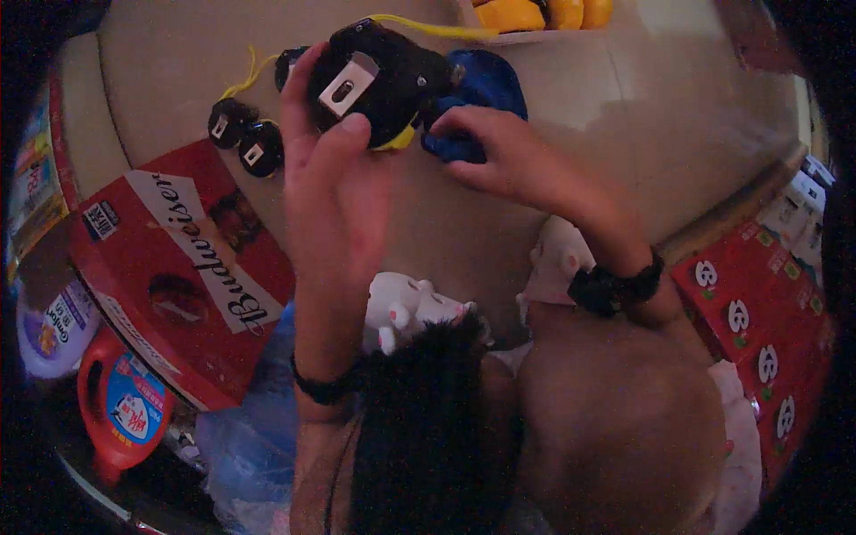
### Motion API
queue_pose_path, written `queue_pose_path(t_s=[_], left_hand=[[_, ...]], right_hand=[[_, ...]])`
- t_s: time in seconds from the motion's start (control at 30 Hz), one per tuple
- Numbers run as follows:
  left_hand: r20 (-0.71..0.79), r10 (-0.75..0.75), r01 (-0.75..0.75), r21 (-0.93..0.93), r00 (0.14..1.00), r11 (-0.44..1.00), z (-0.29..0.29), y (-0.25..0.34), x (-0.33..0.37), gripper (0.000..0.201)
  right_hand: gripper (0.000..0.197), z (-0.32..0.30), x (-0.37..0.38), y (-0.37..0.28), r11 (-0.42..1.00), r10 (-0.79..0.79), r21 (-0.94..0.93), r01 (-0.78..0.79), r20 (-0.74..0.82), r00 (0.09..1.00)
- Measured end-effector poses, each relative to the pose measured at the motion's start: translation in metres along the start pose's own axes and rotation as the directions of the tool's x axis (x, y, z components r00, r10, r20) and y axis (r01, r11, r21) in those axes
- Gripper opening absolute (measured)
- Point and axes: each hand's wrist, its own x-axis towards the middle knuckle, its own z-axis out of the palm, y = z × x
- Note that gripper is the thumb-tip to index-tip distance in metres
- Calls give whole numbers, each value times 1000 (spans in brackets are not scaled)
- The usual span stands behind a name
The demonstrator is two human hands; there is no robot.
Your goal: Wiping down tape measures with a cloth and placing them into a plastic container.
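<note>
My left hand (334, 169) is raised at the upper middle, gripping a black rounded case that looks like a tape measure (392, 76). A pale metal clip plate with a slot faces up on it, and a bit of yellow shows at its lower edge. My right hand (499, 156) is closed, thumb and fingers around part of a dark blue rounded item (490, 80) against the case's right side; its kind is unclear. To the left lie smaller black cases with pale clips, among them one black case (261, 149), with yellow cords (241, 87).
A red cardboard box (178, 259) stands left, beside a red detergent bottle (125, 401) and a lilac bottle (58, 330). Orange-yellow items (553, 13) sit in a box at the top. White animal-faced slippers (410, 303) are below my hands. Red patterned packaging (758, 330) lies right.
</note>
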Motion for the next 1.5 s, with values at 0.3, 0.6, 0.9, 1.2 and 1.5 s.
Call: queue_pose_path(t_s=[0.3,0.6,0.9,1.2,1.5], left_hand=[[214,121,-213,489,969,846,0,4,-4,63],[124,-18,-83,758,992,647,5,2,-11,45],[-170,216,-47,672,962,739,-33,32,-3,28],[34,491,37,990,871,-133,-152,58,17,31],[130,366,62,880,922,-470,-162,31,29,56]], right_hand=[[52,-72,9,-38,321,260,939,-126,41,965],[58,-77,7,-47,868,-24,496,-6,54,998],[40,-127,9,-17,611,400,781,-131,-163,902],[41,-138,51,21,829,421,478,-291,-191,887],[42,-131,50,25,962,213,-103,-254,-305,928]])
